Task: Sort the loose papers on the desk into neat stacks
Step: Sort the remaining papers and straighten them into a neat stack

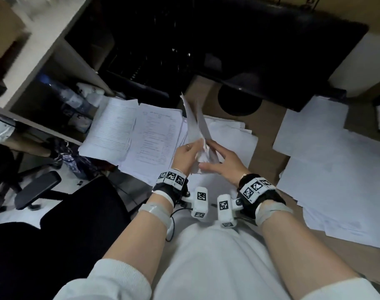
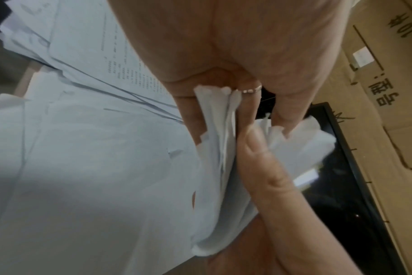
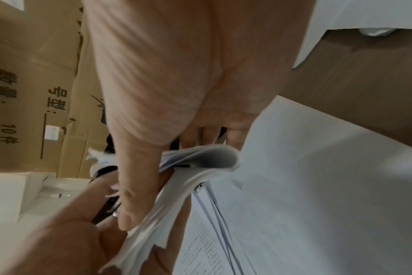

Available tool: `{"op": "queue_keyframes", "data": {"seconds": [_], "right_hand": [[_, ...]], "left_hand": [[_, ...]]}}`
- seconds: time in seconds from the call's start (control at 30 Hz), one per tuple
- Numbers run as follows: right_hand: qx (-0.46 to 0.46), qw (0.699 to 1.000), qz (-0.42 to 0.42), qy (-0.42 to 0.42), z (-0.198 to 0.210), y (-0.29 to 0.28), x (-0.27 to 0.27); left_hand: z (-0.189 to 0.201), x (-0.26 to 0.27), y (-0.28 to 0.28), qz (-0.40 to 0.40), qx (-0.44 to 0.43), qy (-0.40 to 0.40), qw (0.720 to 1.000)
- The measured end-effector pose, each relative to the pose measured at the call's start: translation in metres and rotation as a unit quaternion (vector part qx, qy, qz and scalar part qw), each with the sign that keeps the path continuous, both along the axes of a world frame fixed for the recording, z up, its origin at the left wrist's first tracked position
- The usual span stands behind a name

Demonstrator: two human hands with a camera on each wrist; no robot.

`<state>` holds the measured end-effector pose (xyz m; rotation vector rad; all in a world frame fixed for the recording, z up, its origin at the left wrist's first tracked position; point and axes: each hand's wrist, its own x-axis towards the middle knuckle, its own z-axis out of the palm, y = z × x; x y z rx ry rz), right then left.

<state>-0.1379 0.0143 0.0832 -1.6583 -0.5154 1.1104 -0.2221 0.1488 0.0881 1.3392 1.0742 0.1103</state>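
Hiding most of its own lower edge behind the two hands, the held sheaf of papers (image 1: 195,124) stands on edge above the middle of the bench (image 1: 269,152). How many sheets it contains cannot be counted; the wrist views show only several layered, ragged edges. Its long axis runs from the hands away toward the dark monitor (image 1: 271,50), rising as it goes, with the far corner pointing up and away from the person.

The left hand (image 1: 185,153) has its fingers curled round the near end of the sheaf, thumb on one face and fingers on the other. The right hand (image 1: 222,164) pinches the same end between thumb and forefinger, the remaining fingers spread loosely toward the bench. The two hands touch at the paper.

Under and around the sheaf lie three loose spreads of paper: printed sheets (image 1: 128,135) on the left, overlapping and skewed, plain sheets (image 1: 234,137) directly beneath the hands, and a wider scatter of blank sheets (image 1: 336,169) on the right, cut off by the frame edge. Print on the left sheets is too blurred to read. One cardboard box (image 3: 35,93) with printed characters stands behind the monitor.
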Motion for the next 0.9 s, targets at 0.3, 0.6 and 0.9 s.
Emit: {"op": "queue_keyframes", "data": {"seconds": [0.3, 0.6, 0.9], "right_hand": [[0.02, 1.0, 0.016, -0.016, 0.015, -0.002, 0.009], [0.036, 0.998, -0.037, -0.036, 0.023, -0.013, 0.02], [0.066, 0.993, -0.096, -0.008, 0.029, -0.026, 0.021]], "left_hand": [[0.014, 0.0, -0.004, 0.014, -0.041, -0.044, 0.998], [0.031, 0.011, -0.014, 0.016, -0.036, -0.054, 0.998], [0.039, 0.023, -0.027, -0.014, -0.033, -0.093, 0.995]]}}
